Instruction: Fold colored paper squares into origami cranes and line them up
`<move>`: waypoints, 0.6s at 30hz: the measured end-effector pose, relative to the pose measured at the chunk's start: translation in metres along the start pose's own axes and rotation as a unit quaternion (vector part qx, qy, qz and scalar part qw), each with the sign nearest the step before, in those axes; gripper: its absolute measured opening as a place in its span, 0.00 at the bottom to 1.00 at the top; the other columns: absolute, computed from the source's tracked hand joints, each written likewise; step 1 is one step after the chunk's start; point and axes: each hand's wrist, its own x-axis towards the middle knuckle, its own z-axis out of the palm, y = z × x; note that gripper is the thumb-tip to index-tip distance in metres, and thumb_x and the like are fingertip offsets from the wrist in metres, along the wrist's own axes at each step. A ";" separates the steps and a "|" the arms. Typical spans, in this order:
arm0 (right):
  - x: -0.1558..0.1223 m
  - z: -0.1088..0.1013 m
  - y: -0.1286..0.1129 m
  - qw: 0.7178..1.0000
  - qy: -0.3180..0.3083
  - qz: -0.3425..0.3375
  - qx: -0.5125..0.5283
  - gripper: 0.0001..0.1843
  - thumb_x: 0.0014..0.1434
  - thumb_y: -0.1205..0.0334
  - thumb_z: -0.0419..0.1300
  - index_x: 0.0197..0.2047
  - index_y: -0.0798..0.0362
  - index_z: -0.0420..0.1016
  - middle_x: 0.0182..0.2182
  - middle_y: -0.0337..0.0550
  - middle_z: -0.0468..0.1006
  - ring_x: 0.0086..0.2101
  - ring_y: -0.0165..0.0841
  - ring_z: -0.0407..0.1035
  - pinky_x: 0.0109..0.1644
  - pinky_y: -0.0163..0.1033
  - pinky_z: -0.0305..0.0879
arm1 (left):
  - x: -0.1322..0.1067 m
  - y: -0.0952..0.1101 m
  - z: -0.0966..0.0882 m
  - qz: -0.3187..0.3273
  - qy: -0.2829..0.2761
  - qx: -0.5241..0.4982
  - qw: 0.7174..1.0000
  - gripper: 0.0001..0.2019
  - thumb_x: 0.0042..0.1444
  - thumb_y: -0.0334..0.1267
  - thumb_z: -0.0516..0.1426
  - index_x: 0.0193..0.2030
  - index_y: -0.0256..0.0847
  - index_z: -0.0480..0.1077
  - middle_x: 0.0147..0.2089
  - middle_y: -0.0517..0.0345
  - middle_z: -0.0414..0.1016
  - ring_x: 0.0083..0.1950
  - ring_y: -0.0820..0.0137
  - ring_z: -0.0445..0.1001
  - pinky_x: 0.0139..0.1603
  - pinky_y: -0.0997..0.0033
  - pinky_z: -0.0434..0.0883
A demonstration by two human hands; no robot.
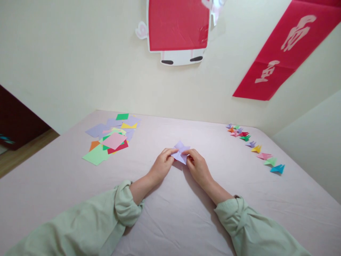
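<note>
A small sheet of lavender origami paper point(180, 145) is held up a little above the pale cloth, turned so one corner points toward me. Crease lines cross its face. My left hand point(163, 164) pinches its left edge between thumb and fingers. On the opposite edge, my right hand point(197, 166) has its fingers closed on the paper, with the index finger lying over the front. A bit of red shows by my left fingertips; what it belongs to I cannot make out.
Loose coloured paper sheets point(114, 140) lie heaped at the left. Several folded paper figures point(277, 169) run in a slanting row along the right side. Behind the cloth-covered surface point(170, 220) rises a wall point(106, 71) with a red decoration point(178, 25) and a red banner point(277, 60).
</note>
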 end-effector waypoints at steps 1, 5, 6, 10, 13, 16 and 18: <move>0.000 0.000 0.000 1.000 0.006 0.009 0.013 0.14 0.58 0.71 0.49 0.41 0.50 0.72 0.39 0.43 0.75 0.38 0.35 0.69 0.43 0.40 0.64 | 0.000 -0.001 0.000 -0.015 0.000 -0.021 1.000 0.19 0.53 0.26 0.49 0.49 0.38 0.73 0.51 0.50 0.73 0.53 0.66 0.72 0.53 0.66 0.71; 0.003 0.000 0.002 0.995 0.013 0.054 0.088 0.11 0.58 0.68 0.50 0.39 0.51 0.73 0.36 0.42 0.75 0.34 0.33 0.69 0.39 0.38 0.64 | 0.002 -0.005 0.002 -0.058 -0.005 -0.087 0.995 0.22 0.49 0.24 0.49 0.51 0.38 0.70 0.50 0.52 0.75 0.46 0.69 0.75 0.49 0.68 0.72; 0.004 0.000 0.003 0.991 0.009 0.064 0.114 0.11 0.58 0.67 0.50 0.39 0.52 0.72 0.36 0.41 0.75 0.33 0.33 0.69 0.38 0.38 0.64 | 0.002 -0.005 0.003 -0.063 -0.005 -0.096 0.993 0.22 0.48 0.24 0.49 0.50 0.38 0.70 0.48 0.53 0.76 0.44 0.70 0.76 0.48 0.68 0.72; 0.005 0.000 0.007 0.981 0.001 0.081 0.174 0.09 0.56 0.66 0.51 0.38 0.52 0.72 0.32 0.39 0.75 0.32 0.32 0.69 0.37 0.37 0.64 | 0.001 -0.003 0.002 -0.073 0.002 -0.111 0.991 0.14 0.49 0.27 0.52 0.42 0.39 0.71 0.38 0.59 0.76 0.37 0.72 0.75 0.43 0.72 0.71; 0.004 0.001 0.008 0.983 0.001 0.074 0.169 0.11 0.54 0.68 0.51 0.37 0.52 0.72 0.32 0.39 0.74 0.32 0.31 0.68 0.36 0.36 0.63 | 0.001 -0.001 0.001 -0.065 0.007 -0.095 0.993 0.08 0.49 0.31 0.55 0.38 0.38 0.71 0.35 0.59 0.75 0.38 0.72 0.74 0.41 0.74 0.69; 0.002 0.003 0.006 0.982 -0.010 0.068 0.173 0.13 0.52 0.70 0.51 0.38 0.52 0.72 0.34 0.39 0.74 0.31 0.31 0.68 0.35 0.36 0.63 | 0.001 0.000 0.000 -0.058 0.007 -0.079 0.995 0.06 0.50 0.32 0.56 0.36 0.38 0.70 0.33 0.60 0.74 0.38 0.71 0.73 0.41 0.74 0.68; 0.001 0.003 0.004 0.984 -0.020 0.067 0.165 0.14 0.51 0.70 0.50 0.39 0.51 0.72 0.33 0.38 0.74 0.30 0.30 0.67 0.34 0.35 0.63 | 0.001 0.000 0.000 -0.048 0.005 -0.071 0.996 0.05 0.50 0.31 0.56 0.35 0.38 0.70 0.33 0.60 0.73 0.37 0.72 0.72 0.41 0.74 0.67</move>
